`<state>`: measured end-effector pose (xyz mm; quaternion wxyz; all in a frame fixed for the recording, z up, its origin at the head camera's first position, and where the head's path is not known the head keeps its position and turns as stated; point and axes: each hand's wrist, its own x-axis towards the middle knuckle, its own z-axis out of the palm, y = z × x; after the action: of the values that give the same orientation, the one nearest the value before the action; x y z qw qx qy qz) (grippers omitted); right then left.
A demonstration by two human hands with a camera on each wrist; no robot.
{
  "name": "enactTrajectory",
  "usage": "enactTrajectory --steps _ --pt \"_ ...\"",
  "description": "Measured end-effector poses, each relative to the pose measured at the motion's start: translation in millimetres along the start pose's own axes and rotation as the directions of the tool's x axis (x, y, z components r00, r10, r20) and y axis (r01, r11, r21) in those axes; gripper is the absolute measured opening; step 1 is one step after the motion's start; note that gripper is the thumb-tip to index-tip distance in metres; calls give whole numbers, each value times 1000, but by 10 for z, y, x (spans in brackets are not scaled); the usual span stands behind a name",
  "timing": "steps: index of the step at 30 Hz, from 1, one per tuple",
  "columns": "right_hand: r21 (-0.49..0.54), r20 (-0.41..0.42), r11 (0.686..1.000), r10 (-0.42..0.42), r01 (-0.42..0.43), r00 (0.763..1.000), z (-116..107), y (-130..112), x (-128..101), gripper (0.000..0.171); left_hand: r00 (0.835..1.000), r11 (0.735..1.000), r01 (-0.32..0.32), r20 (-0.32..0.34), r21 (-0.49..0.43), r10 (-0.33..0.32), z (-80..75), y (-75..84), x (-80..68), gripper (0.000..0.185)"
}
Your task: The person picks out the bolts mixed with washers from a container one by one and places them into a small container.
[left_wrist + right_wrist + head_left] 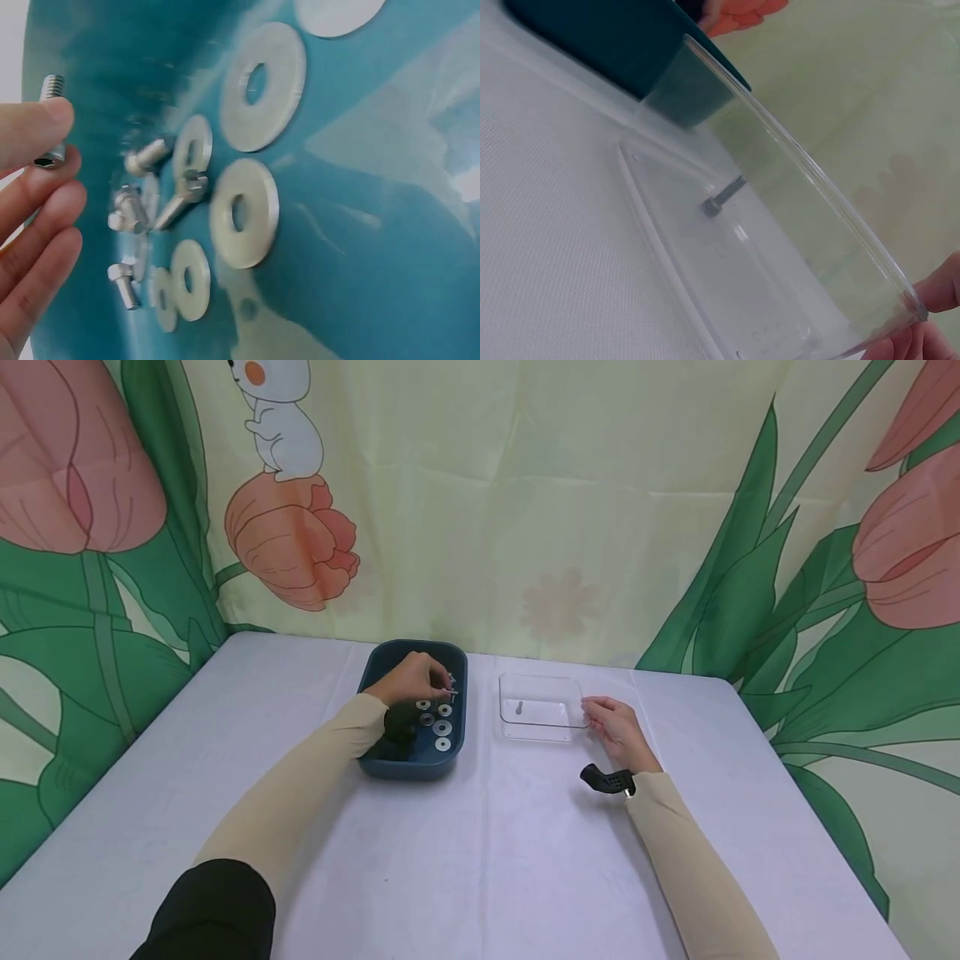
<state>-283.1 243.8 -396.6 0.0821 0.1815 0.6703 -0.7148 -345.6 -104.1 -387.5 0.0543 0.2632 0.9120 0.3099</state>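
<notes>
My left hand (415, 678) is over the dark blue tray (412, 771) and pinches a silver socket-head bolt (52, 85) between thumb and finger. Flat metal washers (244, 214) and several loose bolts (184, 196) lie on the tray's bottom below that hand. To the right stands a clear plastic box (543, 720) with a single bolt (721, 198) lying on its floor. My right hand (618, 731) pinches the box's right-hand rim between thumb and fingers. The left forearm and wrist hide part of the tray in the head view.
A white cloth covers the table (480, 860) under both containers. Behind its far edge hangs a curtain (480, 527) printed with tulips. A black wrist mount (607, 779) sits at my right wrist, just in front of the box.
</notes>
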Motion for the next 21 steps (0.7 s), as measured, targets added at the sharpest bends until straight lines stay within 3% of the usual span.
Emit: enactTrajectory --steps 4,11,21 --pt "0 -3 1000 8 -8 1000 4 -5 -5 14 999 1000 -8 -52 -23 7 -73 26 -16 10" --pt "-2 6 1000 1 -1 1000 -12 -20 -26 25 994 998 -30 -105 -56 24 -141 117 -26 9" --pt "9 18 1000 -11 11 1000 -12 -10 -14 19 995 995 -62 -85 -77 56 -125 306 86 10"
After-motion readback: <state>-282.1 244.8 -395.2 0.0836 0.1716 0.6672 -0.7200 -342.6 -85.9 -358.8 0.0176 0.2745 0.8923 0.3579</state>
